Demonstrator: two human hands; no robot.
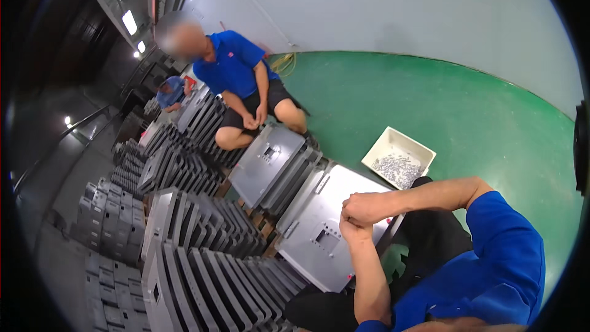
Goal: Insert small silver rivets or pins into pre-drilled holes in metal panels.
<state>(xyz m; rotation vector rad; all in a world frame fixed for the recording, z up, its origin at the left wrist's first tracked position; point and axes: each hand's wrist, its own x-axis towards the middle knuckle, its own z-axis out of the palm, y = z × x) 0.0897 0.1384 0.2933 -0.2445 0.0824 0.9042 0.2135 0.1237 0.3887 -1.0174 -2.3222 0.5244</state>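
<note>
My left hand (354,231) and my right hand (364,208) meet above a grey metal panel (319,264), with the right one uppermost. The fingers of both are curled together, and whatever lies between them is too small or hidden to make out. Below them the panel shows a square cutout (326,241) with several small holes around it. Bracket-like fittings run along its left edge, and small red spots mark its near side. To the right of the panel, a cream plastic bin (375,146) holds many small metal parts (401,171).
A co-worker (236,67) in blue sits across, hands together over another panel (264,169). Stacks of grey panels (209,286) fill the left side, and a further person (170,93) works behind. Green floor (491,123) runs to a pale wall; a yellow hose (284,63) lies there.
</note>
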